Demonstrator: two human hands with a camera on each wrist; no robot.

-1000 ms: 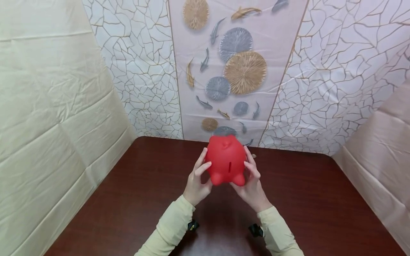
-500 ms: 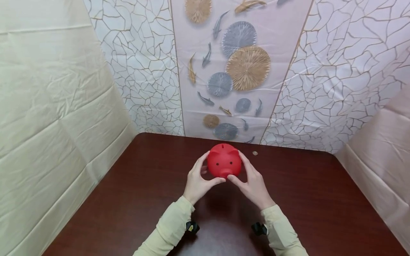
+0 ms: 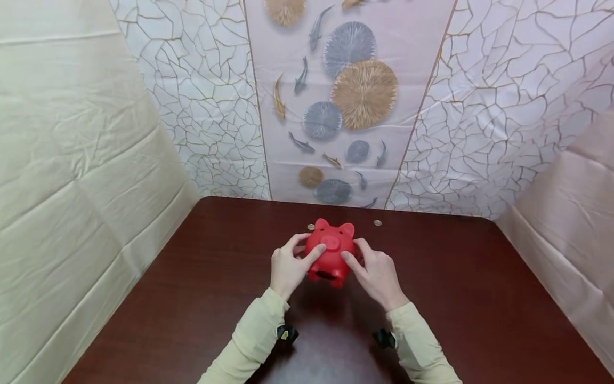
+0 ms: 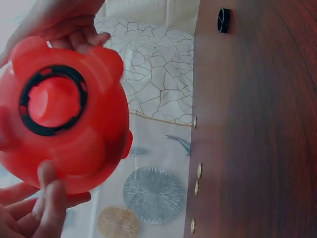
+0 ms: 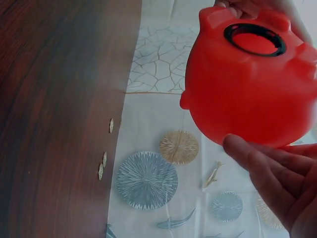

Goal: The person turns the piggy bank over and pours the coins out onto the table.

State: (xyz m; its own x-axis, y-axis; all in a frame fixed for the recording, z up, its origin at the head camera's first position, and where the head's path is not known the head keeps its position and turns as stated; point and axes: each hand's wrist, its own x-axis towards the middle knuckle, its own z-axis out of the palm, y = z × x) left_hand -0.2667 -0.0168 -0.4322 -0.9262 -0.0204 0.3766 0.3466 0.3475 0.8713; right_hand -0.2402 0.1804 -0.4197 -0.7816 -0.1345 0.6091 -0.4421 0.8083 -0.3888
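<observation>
Head view: a red piggy bank (image 3: 330, 255) is held above the desk (image 3: 455, 298) near its far edge, the left hand (image 3: 287, 266) and right hand (image 3: 376, 273) curled round its sides, snout tipped up. Coins (image 3: 377, 223) lie behind it.

Left wrist view: the open bottom hole (image 4: 52, 99) is seen ringed in black; a black plug (image 4: 224, 20) lies apart.

Right wrist view: the hole is confirmed unplugged. Emptying is judged under way; a firm two-handed grip is called for next.

Bare table (image 3: 460, 298) lies open left, right and near; far, coins (image 3: 377, 223) lie close before the backdrop (image 3: 336, 106).
</observation>
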